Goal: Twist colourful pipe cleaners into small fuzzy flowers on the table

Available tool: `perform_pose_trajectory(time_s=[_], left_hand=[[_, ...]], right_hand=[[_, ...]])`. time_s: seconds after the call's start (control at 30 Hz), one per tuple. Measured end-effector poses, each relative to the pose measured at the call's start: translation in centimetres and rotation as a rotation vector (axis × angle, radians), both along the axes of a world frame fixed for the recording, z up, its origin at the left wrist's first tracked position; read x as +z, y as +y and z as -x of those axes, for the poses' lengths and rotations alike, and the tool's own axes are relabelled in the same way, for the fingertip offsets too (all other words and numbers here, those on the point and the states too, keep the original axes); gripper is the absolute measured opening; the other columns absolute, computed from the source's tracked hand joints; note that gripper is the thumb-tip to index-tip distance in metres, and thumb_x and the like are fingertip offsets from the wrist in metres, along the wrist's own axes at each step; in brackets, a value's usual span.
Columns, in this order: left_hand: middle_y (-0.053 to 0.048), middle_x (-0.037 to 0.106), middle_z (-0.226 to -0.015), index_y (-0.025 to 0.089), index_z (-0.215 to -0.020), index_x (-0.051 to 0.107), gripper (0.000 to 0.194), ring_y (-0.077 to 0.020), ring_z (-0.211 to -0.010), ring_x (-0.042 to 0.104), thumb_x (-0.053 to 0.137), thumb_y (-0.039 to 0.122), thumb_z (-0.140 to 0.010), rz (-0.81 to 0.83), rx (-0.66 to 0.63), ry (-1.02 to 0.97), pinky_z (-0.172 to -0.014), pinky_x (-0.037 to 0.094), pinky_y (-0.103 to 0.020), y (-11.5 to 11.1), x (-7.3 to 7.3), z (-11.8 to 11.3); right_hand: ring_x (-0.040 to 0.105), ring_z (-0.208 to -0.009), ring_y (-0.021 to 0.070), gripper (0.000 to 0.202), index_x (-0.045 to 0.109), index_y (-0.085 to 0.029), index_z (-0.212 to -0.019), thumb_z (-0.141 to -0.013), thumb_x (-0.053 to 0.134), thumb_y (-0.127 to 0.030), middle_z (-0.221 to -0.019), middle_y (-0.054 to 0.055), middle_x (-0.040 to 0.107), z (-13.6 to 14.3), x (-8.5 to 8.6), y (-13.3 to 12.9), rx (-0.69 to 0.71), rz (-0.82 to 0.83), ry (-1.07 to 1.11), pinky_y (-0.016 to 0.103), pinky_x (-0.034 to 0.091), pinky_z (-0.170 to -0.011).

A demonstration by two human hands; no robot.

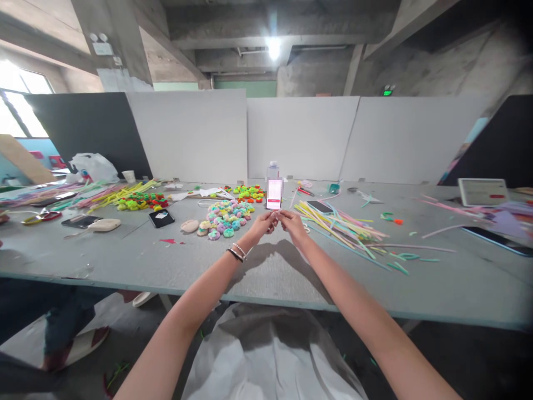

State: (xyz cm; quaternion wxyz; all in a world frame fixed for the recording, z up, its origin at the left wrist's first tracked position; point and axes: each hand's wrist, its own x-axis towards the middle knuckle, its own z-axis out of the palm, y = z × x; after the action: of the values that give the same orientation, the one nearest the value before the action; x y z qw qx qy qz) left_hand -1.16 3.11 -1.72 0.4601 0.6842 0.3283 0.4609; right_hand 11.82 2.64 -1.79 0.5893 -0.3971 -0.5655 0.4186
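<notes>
My left hand (264,225) and my right hand (292,224) meet above the table, fingers closed in a pinch with their tips together. Whatever is between the fingertips is too small to make out. Directly behind them a lit phone (274,191) leans upright against a clear bottle (273,165). Left of my left hand lies a pile of small pastel fuzzy pieces (227,216). To the right of my right hand a loose bundle of pastel pipe cleaners (343,225) is spread out, with another phone (320,207) by it.
Red and yellow-green fuzzy pieces (141,201) lie farther left, near a black phone-like item (161,218) and scissors (41,217). At the right are a propped white tablet-like device (483,192) and a large phone (499,240). White panels (303,139) close off the back. Another person's legs show lower left.
</notes>
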Motion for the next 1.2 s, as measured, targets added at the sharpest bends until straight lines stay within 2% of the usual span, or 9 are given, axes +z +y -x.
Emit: perform_pose_trajectory(time_s=[0.13, 0.27, 0.37, 0.47, 0.63, 0.7, 0.83, 1.03, 1.2], left_hand=[[-0.003, 0.058, -0.073, 0.016, -0.094, 0.055, 0.03, -0.0098, -0.057, 0.05, 0.031, 0.034, -0.094, -0.108, 0.334, 0.398, -0.056, 0.038, -0.022, 0.0, -0.8, -0.7], [-0.008, 0.065, -0.084, 0.015, -0.121, 0.045, 0.034, -0.0178, -0.076, 0.061, 0.037, 0.031, -0.092, -0.132, 0.449, 0.54, -0.068, 0.043, -0.028, 0.7, -1.6, -1.5], [-0.009, 0.066, -0.087, 0.015, -0.129, 0.038, 0.043, -0.0192, -0.079, 0.062, 0.044, 0.027, -0.088, -0.138, 0.385, 0.527, -0.069, 0.044, -0.029, 1.8, -1.9, -2.8], [-0.006, 0.065, -0.08, 0.017, -0.129, 0.04, 0.043, -0.0174, -0.072, 0.062, 0.046, 0.025, -0.086, -0.083, 0.252, 0.48, -0.065, 0.044, -0.027, 3.5, -2.2, -4.6], [-0.003, 0.064, -0.079, 0.018, -0.125, 0.048, 0.039, -0.0129, -0.071, 0.06, 0.042, 0.024, -0.087, 0.083, 0.242, 0.271, -0.065, 0.045, -0.023, 6.6, -3.4, -6.3], [-0.001, 0.061, -0.074, 0.018, -0.125, 0.05, 0.039, -0.011, -0.064, 0.057, 0.043, 0.027, -0.087, 0.149, 0.21, 0.221, -0.061, 0.043, -0.022, 7.3, -3.7, -6.1], [0.003, 0.051, -0.064, 0.015, -0.122, 0.054, 0.043, -0.0089, -0.053, 0.046, 0.046, 0.036, -0.086, 0.338, 0.146, 0.1, -0.051, 0.037, -0.021, 7.8, -3.6, -5.4], [0.006, 0.034, -0.056, 0.017, -0.127, 0.055, 0.056, -0.0067, -0.049, 0.028, 0.052, 0.052, -0.083, 0.625, 0.064, 0.013, -0.045, 0.021, -0.019, 8.6, -3.0, -4.5], [0.007, 0.026, -0.056, 0.014, -0.134, 0.048, 0.067, -0.0058, -0.049, 0.022, 0.051, 0.058, -0.083, 0.796, 0.026, 0.006, -0.046, 0.018, -0.019, 8.1, -3.1, -3.3]], right_hand=[[0.037, -0.046, 0.0067, 0.039, 0.07, -0.019, -0.086, -0.06, 0.072, -0.048, -0.056, -0.004, 0.054, 0.1, -0.9, 1.1, -0.012, 0.181, 0.066, 0.02, 0.025, -0.045], [0.035, -0.044, 0.0057, 0.034, 0.068, -0.019, -0.084, -0.058, 0.077, -0.04, -0.06, -0.004, 0.058, -1.2, -1.7, 3.4, 0.022, 0.407, 0.123, 0.02, 0.025, -0.043], [0.033, -0.042, 0.006, 0.027, 0.064, -0.019, -0.073, -0.062, 0.076, -0.04, -0.051, -0.005, 0.051, -2.5, -2.4, 5.2, 0.02, 0.508, 0.175, 0.02, 0.025, -0.041], [0.041, -0.043, 0.0081, 0.029, 0.058, -0.019, -0.069, -0.066, 0.074, -0.044, -0.047, -0.005, 0.048, -3.6, -2.9, 6.7, -0.017, 0.551, 0.23, 0.021, 0.031, -0.043], [0.047, -0.047, 0.009, 0.037, 0.048, -0.02, -0.064, -0.064, 0.073, -0.047, -0.052, -0.005, 0.048, -4.2, -3.5, 8.7, -0.015, 0.574, 0.298, 0.022, 0.037, -0.046], [0.045, -0.045, 0.0083, 0.041, 0.044, -0.021, -0.063, -0.061, 0.075, -0.048, -0.051, -0.007, 0.046, -4.1, -3.7, 9.1, -0.037, 0.542, 0.322, 0.022, 0.037, -0.046], [0.043, -0.044, 0.0081, 0.04, 0.042, -0.022, -0.064, -0.065, 0.071, -0.049, -0.053, -0.007, 0.046, -3.9, -3.8, 9.3, -0.058, 0.472, 0.284, 0.022, 0.036, -0.045], [0.035, -0.042, 0.007, 0.036, 0.043, -0.023, -0.073, -0.072, 0.068, -0.049, -0.052, -0.009, 0.041, -4.7, -3.3, 9.6, 0.066, 0.542, 0.23, 0.02, 0.029, -0.041], [0.036, -0.044, 0.0066, 0.036, 0.045, -0.022, -0.083, -0.078, 0.061, -0.053, -0.055, -0.009, 0.041, -5.2, -2.8, 8.3, 0.148, 0.596, 0.19, 0.02, 0.031, -0.044]])
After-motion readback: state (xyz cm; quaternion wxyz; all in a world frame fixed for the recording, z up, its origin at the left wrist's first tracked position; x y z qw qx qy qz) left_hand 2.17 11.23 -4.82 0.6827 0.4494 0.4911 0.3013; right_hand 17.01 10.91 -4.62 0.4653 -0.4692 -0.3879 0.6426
